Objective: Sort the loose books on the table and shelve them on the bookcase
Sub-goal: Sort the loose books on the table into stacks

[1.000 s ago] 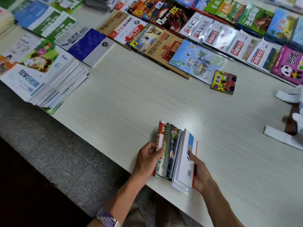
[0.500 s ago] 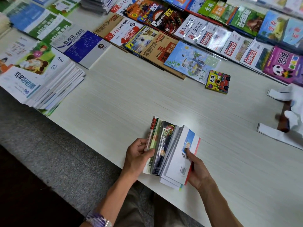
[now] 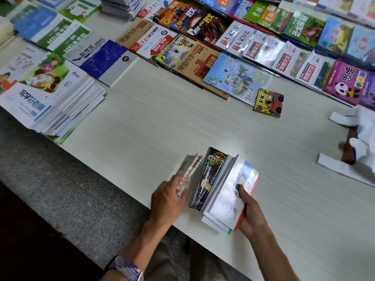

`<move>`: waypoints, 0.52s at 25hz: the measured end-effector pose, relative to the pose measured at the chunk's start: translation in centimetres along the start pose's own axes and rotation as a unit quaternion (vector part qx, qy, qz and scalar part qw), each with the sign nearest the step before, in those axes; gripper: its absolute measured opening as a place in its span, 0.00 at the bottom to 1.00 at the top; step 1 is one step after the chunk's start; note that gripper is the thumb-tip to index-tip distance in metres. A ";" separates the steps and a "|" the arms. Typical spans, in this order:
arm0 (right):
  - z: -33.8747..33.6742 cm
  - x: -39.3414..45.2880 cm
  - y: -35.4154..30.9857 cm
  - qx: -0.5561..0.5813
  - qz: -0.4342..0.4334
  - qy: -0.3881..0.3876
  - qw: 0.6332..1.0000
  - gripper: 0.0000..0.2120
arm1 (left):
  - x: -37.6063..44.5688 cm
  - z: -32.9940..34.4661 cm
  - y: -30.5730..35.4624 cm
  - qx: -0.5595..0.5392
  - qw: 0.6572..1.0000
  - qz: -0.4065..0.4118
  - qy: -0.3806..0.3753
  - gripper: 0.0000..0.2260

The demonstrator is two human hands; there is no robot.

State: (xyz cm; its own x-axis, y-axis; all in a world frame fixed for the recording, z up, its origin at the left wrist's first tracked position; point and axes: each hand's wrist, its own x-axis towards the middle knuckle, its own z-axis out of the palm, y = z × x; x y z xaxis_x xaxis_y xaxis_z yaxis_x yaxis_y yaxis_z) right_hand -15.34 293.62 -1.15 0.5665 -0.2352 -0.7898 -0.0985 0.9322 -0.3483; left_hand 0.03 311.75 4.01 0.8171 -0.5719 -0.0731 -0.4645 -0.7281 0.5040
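Observation:
A small bundle of books (image 3: 221, 189) stands on edge near the front edge of the white table (image 3: 154, 122), leaning and fanned open. My left hand (image 3: 168, 201) grips the leftmost book, a thin one with a red and white spine (image 3: 190, 171), and tilts it away from the dark-covered book (image 3: 211, 175) beside it. My right hand (image 3: 250, 211) holds the right side of the bundle, thumb pressed on the white and blue cover (image 3: 233, 191). No bookcase is in view.
Rows of books lie flat across the far half of the table, among them a small yellow picture book (image 3: 268, 103). A tall pile of workbooks (image 3: 50, 102) overhangs the left edge. White folded cloth or paper (image 3: 357, 147) lies at the right. Grey stone floor is on the left.
The bundle has fanned wider and slid slightly toward the table's front edge. My left hand has pulled the leftmost thin book away from the others; it looks blurred from motion.

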 end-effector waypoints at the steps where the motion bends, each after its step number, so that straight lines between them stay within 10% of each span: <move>1: -0.4 0.0 -0.3 -0.004 -0.006 -0.001 1.000 0.41 | -0.5 1.0 0.5 0.016 0.999 0.020 -0.037 0.17; 6: -2.4 -0.3 -0.9 0.006 -0.032 0.010 0.999 0.44 | -1.7 4.5 1.5 -0.016 0.987 0.047 -0.152 0.14; 9: -1.5 -0.6 0.4 0.020 -0.033 0.029 0.999 0.32 | -0.9 4.1 0.4 -0.225 0.938 -0.136 -0.225 0.09; 13: 1.9 -0.2 3.3 -0.016 -0.030 0.056 0.998 0.23 | 0.6 2.3 -2.7 -0.233 0.922 -0.299 -0.083 0.11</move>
State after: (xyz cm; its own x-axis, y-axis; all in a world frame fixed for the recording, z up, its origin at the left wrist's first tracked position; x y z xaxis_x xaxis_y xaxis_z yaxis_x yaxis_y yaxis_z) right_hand -14.22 297.29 -1.16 0.4776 -0.3206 -0.8180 -0.0939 0.9071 -0.4104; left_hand 1.03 312.50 0.64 0.7981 -0.1990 -0.5688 0.2802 -0.7132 0.6426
